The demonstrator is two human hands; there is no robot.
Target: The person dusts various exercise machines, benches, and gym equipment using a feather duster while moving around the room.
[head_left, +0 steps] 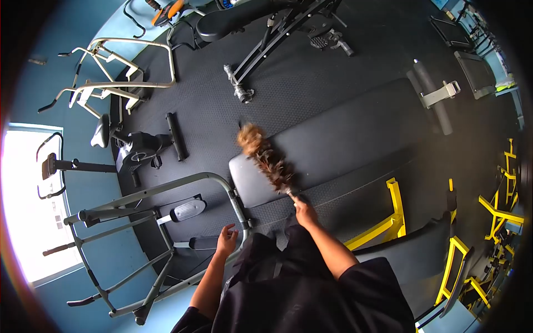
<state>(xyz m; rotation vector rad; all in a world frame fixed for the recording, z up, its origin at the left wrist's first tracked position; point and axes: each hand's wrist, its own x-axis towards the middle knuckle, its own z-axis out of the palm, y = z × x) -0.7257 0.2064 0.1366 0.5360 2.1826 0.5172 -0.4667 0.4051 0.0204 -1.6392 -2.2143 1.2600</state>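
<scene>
One brown feather duster (272, 166), blurred, slants over left end of black padded worktop (355, 130); cannot tell if touching. Right hand (305, 213): fingers closed round duster's handle (292, 196). Left hand (226, 241): fingers loosely curled, partly open, free, near grey tubular frame (237, 208). Exercise bike (140, 150) beyond, on dark floor (214, 111); yellow frame (396, 202) off to right.

Glare from a blown-out window (25, 222), black fisheye corners
Edges bow outward; feather duster (270, 162) slightly blurred, brownish haze at right
</scene>
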